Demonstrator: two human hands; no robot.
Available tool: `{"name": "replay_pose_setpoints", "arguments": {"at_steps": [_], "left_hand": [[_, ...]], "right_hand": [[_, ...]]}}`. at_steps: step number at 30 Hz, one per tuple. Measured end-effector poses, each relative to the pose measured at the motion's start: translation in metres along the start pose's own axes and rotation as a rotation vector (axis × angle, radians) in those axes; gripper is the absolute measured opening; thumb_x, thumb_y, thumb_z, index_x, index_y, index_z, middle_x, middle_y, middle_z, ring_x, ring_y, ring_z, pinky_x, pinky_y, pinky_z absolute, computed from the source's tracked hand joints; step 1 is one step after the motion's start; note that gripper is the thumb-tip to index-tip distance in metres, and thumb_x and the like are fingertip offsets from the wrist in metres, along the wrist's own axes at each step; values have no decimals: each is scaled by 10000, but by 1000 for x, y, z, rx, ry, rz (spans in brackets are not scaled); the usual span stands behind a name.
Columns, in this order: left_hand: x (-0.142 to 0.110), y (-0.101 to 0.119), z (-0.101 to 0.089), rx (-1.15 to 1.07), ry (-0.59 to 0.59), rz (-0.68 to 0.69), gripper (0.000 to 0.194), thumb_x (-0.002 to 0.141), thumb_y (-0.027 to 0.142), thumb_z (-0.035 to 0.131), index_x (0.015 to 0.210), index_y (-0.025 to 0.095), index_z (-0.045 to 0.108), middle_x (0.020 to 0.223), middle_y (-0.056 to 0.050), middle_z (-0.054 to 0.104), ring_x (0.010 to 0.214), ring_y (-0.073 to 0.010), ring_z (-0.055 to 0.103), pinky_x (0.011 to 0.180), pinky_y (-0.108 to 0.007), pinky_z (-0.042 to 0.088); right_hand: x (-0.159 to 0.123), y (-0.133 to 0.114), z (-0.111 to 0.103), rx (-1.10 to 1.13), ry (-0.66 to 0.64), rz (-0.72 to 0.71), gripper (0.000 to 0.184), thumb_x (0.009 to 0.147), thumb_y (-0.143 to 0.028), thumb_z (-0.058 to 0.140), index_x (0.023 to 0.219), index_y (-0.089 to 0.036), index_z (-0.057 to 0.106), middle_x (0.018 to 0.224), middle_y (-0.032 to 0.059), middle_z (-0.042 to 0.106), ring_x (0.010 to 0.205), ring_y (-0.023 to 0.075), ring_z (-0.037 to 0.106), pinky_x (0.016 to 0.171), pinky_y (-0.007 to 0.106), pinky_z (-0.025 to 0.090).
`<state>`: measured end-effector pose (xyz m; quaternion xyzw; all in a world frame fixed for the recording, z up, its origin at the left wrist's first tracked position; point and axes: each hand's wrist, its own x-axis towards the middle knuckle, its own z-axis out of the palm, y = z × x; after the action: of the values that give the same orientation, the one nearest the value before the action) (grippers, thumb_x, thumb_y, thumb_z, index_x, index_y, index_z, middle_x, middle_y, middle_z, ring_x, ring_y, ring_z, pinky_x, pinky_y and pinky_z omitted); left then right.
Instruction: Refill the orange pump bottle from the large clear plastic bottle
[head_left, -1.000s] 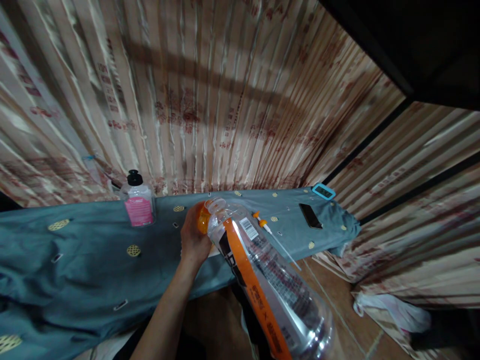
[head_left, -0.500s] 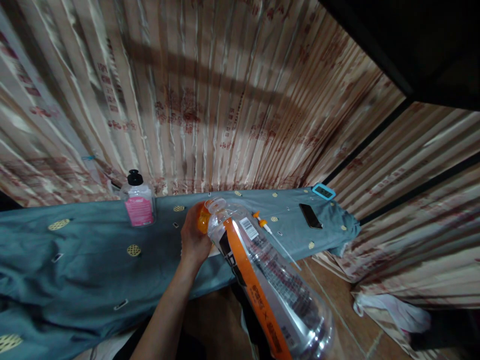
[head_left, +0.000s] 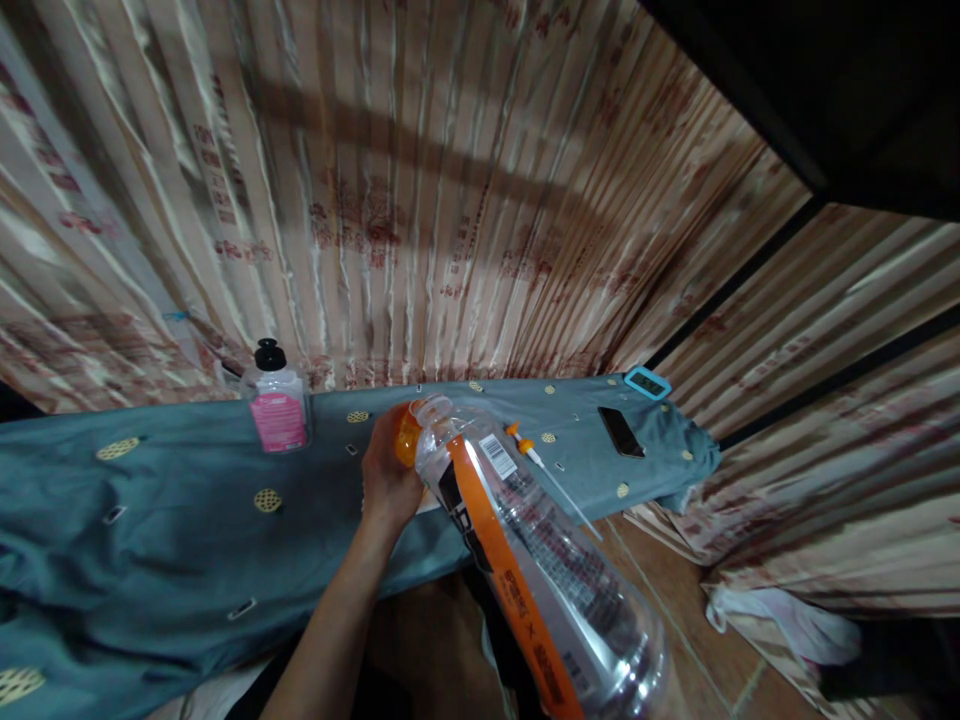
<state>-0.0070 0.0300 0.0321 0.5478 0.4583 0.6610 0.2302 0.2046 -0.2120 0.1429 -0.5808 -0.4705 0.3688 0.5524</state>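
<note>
My left hand (head_left: 390, 480) is wrapped round a translucent orange container (head_left: 407, 437), held above the blue-green cloth. Against it rests or hovers the open neck of a large clear plastic bottle (head_left: 540, 560) with an orange and silver label. The bottle is tilted, mouth toward the container and base toward the lower right, and looks mostly clear inside. I cannot make out my right hand; the bottle's far side and base edge are hidden. Beyond the bottle lies a pump head (head_left: 523, 440) with orange parts and a long white tube.
A pump-top bottle with a pink label (head_left: 280, 420) stands at the left on the patterned cloth (head_left: 187, 480). Toward the right lie a black phone (head_left: 621, 432) and a blue-framed digital clock (head_left: 647, 383). A pleated curtain (head_left: 420, 200) hangs behind.
</note>
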Motion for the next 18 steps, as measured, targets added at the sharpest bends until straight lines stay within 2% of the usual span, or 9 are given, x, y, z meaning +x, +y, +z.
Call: {"name": "replay_pose_setpoints", "arguments": {"at_steps": [6,11,18], "left_hand": [[1,3,1,0,18,24,485,998,538,949,1398,276,868,1333,-120,960,1221,-378,956,1115,-555,806],[1,5,0,-7,6,25,456,1006,519,963,1390,288,875,1311,-111,969,1192,-362,964,1060,-502,809],[1,2,0,3,10,41,470,996,502,953,1397,274,861,1333,-119,966,1219,-365,957,1106,-541,806]], "right_hand": [[3,-9,1,-13,7,-1,408,1232,-552,916,1463,-218,871,1402,106,927,1157,287,925,1030,504,818],[5,-10,5,-16,18,-11,479,1224,-574,924,1537,-219,849,1392,117,921,1141,292,925,983,494,830],[3,-4,2,-20,20,-8,405,1236,-526,918,1488,-214,858,1420,106,910,1157,284,916,1002,488,821]]}}
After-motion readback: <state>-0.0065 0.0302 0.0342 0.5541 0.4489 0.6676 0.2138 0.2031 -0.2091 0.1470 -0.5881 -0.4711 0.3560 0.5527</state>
